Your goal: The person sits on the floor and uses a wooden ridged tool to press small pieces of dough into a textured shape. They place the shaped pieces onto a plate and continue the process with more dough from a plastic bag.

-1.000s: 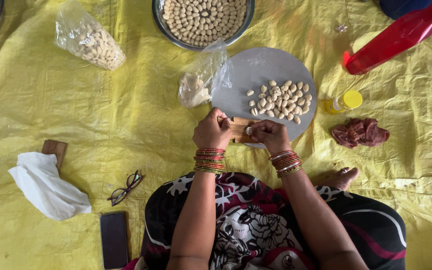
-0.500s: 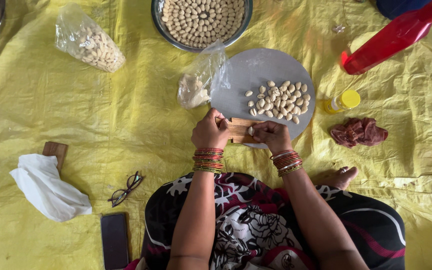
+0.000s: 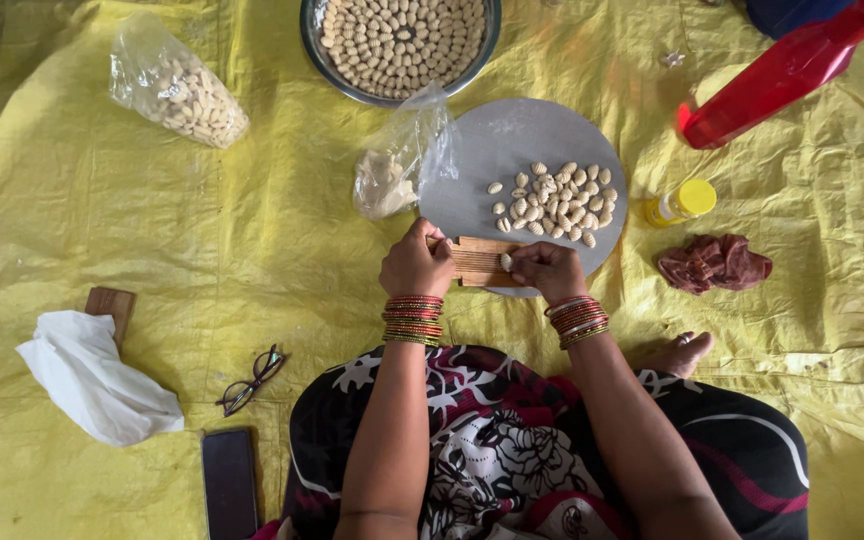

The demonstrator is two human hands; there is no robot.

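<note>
The ridged wooden board (image 3: 480, 262) was small, brown, lying on near edge of grey round plate (image 3: 512, 140). Left hand (image 3: 415, 264) clamped board's left end, fingers curled. Right hand (image 3: 547, 270) pinched a pale dough piece (image 3: 505, 262) w/ fingertips on board's right part.

Taking the round grey plate (image 3: 512, 140) as landmark, a crumpled clear plastic bag (image 3: 402, 160) with a pale lump inside lies touching its left edge. Well to the left of the plate lies 1 more clear plastic bag (image 3: 177, 90), filled with pale ridged pieces, and right of the plate lies a small bottle with a yellow cap (image 3: 680, 201), on its side. A dark phone (image 3: 229, 483) with a blank screen lies far below-left of the plate.
</note>
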